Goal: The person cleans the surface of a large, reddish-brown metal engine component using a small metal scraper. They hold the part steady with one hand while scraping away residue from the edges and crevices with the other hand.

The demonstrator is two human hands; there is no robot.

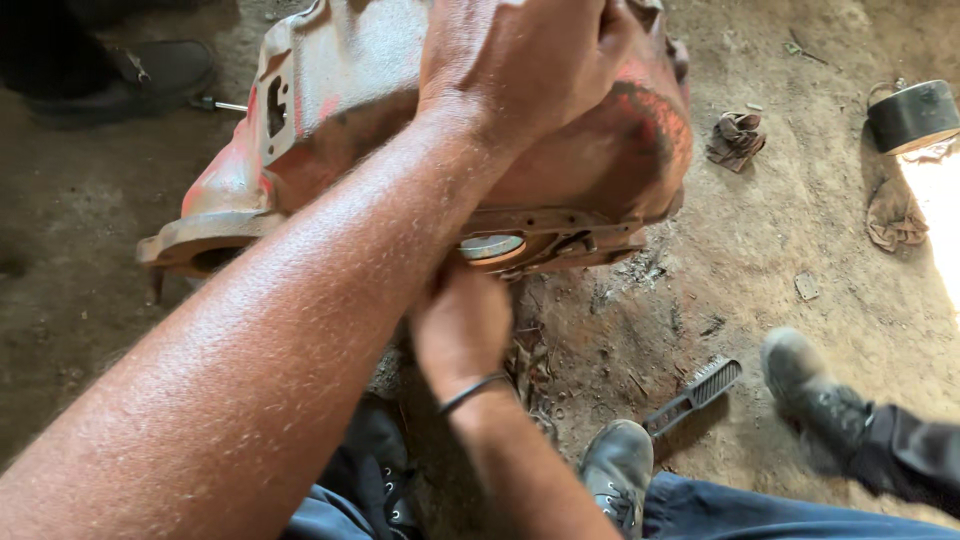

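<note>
Red cast-metal housing (360,110) sits tilted on the dirt floor (780,230), looks heavy, rigid, greasy: left hand (520,60) clamps its top, right hand (460,325) reaches under the lower flange, grip unclear; hold by flanges.

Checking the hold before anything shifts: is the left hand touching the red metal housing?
Touching: the head view shows the left hand pressed flat on top of the red metal housing.

no packages, no labels, no signs, no screens anywhere in view
</note>
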